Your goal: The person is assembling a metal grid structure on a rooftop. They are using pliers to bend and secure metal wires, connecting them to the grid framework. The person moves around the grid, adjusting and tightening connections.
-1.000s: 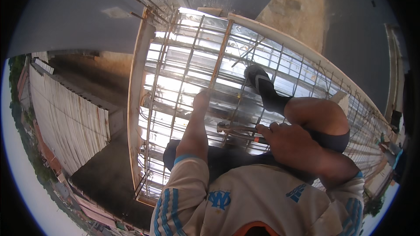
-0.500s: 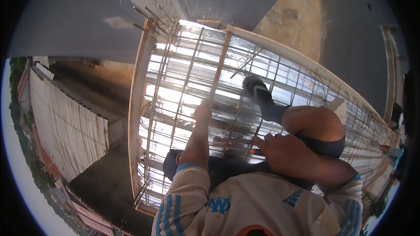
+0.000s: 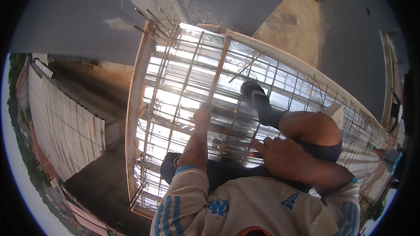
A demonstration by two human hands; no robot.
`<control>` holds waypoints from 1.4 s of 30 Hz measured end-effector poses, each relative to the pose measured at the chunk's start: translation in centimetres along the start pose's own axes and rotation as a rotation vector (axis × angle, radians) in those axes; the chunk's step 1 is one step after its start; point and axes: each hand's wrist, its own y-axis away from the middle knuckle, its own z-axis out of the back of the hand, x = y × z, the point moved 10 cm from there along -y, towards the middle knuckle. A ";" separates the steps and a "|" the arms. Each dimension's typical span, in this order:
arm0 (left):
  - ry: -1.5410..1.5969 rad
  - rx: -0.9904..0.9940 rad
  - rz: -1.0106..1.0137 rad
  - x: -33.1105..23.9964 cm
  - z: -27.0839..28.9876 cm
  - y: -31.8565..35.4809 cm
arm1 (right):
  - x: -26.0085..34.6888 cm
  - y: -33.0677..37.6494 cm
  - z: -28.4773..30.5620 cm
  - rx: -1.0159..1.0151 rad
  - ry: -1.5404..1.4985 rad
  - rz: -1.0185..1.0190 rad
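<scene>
My left hand (image 3: 201,117) is closed in a fist over the rebar mesh, at the near end of the visible run of a rusty reinforcing bar (image 3: 218,72). What its fingers hold is hidden. To its right and nearer to me, my right hand (image 3: 282,155) grips a pair of pincers (image 3: 232,143). Their metal head points left, and orange shows on one handle. The rebar mesh (image 3: 186,85) lies over shiny metal decking (image 3: 164,94), and I sit or squat low on it. My shod foot (image 3: 254,92) stands on the bars beyond the pincers.
Boards (image 3: 135,100) edge the decking at left and a long board (image 3: 284,50) at the far side. Bar ends (image 3: 151,19) stick up at the far left corner. Beyond the left edge lies a lower corrugated roof (image 3: 65,118). Another person (image 3: 389,157) is at far right.
The view has shifted slightly. Both hands keep nearly the same places, the left still closed and the right still on the pincers, whose head tilts a little differently.
</scene>
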 end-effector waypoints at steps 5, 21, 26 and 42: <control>0.025 -0.007 -0.025 0.5 0.0 -0.1 | 0.0 -0.1 0.0 -0.068 0.032 0.036; 0.397 -0.207 -0.263 2.3 6.9 -1.6 | 1.0 -0.5 0.0 -0.017 0.036 0.056; 0.746 -0.203 -0.092 0.3 19.9 2.2 | -0.3 -0.9 1.7 0.075 0.179 0.025; 1.384 0.369 -1.708 -18.3 41.9 36.5 | 3.3 -24.9 3.7 0.010 0.534 0.374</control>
